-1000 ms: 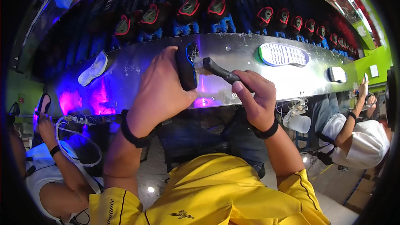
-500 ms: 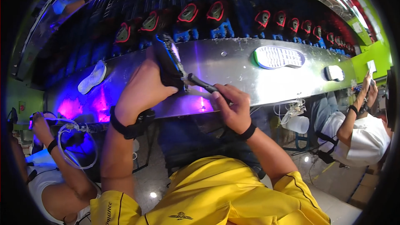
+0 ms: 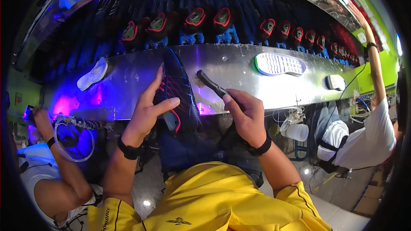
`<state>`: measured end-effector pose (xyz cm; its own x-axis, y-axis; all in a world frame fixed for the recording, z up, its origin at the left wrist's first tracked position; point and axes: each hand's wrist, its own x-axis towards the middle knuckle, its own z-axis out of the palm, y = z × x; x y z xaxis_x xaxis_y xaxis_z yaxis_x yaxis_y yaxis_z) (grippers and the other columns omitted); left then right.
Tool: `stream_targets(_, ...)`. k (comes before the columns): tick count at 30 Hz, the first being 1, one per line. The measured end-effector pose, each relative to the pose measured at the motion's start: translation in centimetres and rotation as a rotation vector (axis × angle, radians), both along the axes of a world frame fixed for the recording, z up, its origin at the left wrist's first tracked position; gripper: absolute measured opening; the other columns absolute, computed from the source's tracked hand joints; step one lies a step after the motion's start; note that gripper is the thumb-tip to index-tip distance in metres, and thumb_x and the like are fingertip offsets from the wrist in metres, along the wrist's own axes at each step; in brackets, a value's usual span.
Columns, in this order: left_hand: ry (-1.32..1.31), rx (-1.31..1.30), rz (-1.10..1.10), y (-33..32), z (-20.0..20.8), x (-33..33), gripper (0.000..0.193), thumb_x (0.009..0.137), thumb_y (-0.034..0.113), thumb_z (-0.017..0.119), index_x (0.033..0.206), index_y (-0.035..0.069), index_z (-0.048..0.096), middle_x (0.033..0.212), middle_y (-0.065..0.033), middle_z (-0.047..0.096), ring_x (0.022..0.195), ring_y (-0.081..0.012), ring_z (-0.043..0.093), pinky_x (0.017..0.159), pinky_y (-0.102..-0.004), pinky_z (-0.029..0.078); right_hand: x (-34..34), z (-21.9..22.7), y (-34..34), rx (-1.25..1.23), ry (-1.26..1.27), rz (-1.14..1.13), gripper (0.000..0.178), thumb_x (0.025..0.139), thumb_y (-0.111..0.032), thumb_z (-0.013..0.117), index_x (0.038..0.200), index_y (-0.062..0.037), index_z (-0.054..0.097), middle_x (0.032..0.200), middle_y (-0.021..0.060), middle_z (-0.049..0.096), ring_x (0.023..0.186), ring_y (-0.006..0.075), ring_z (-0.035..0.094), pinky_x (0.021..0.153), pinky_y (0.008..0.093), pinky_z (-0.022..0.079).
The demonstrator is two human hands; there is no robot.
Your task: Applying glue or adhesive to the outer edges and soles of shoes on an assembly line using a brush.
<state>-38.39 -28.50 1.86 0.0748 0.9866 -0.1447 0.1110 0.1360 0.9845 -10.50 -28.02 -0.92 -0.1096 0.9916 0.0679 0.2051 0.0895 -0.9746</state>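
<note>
My left hand (image 3: 145, 113) grips a black shoe upper (image 3: 179, 86) with red lacing lines and a red-rimmed collar. Its thumb lies across the upper, while the other fingers run along the left side. The toe points away from me, over the metal bench. In my right hand (image 3: 248, 117) is a small brush (image 3: 210, 84) with a dark handle, pinched between thumb and fingers. Its bristle head stands just right of the upper, apart from it.
On the metal bench (image 3: 137, 70) lie a pale sole (image 3: 93, 74) at left, a white sole (image 3: 280, 64) with a green heel edge and a smaller sole (image 3: 335, 82) at right. Behind are racked red-rimmed shoe uppers (image 3: 195, 17). Co-workers sit on both sides.
The shoe upper has turned in my left hand, so its laced top now faces up, and the brush has come away from it. At right, a co-worker's arm has reached up and forward.
</note>
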Motion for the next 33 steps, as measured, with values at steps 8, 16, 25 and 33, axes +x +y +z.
stream_targets(8,-0.088,-0.066,-0.081,-1.3,1.4,1.3,0.099,0.090,0.017,0.085,0.168,-0.010,0.030,0.175,-0.0198,0.035,0.164,-0.0248,0.028,0.133,-0.0375,0.018,1.1,1.2,-1.4,0.138,-0.078,0.032,0.018,0.100,-0.013,0.075,0.109,0.0019,0.077,0.077,0.0172,0.066,0.061,0.0300,0.061,0.060,0.0388,0.046)
stream_targets(16,0.008,-0.068,-0.130,-2.2,1.5,1.6,0.102,0.088,0.023,0.086,0.167,-0.011,0.031,0.175,-0.0204,0.036,0.165,-0.0266,0.027,0.134,-0.0385,0.016,2.0,2.6,-0.6,0.179,-0.204,-0.014,0.019,0.100,-0.012,0.075,0.112,0.0021,0.077,0.079,0.0183,0.067,0.061,0.0321,0.062,0.058,0.0379,0.046)
stream_targets(25,-0.209,-0.090,-0.026,-0.7,2.0,1.4,0.093,0.093,0.011,0.078,0.169,-0.010,0.027,0.172,-0.0184,0.041,0.158,-0.0225,0.039,0.130,-0.0352,0.028,3.9,3.3,-1.6,0.042,-0.118,0.186,0.018,0.097,-0.011,0.076,0.107,0.0038,0.078,0.076,0.0152,0.065,0.063,0.0264,0.061,0.062,0.0349,0.046)
stream_targets(33,-0.328,-0.188,0.082,0.5,2.9,1.7,0.089,0.097,0.008,0.074,0.172,0.001,0.028,0.155,-0.0110,0.060,0.131,-0.0146,0.065,0.108,-0.0283,0.053,5.3,4.1,-1.9,0.038,-0.067,0.252,0.020,0.096,-0.010,0.076,0.108,0.0055,0.077,0.076,0.0165,0.066,0.064,0.0261,0.062,0.063,0.0356,0.047)
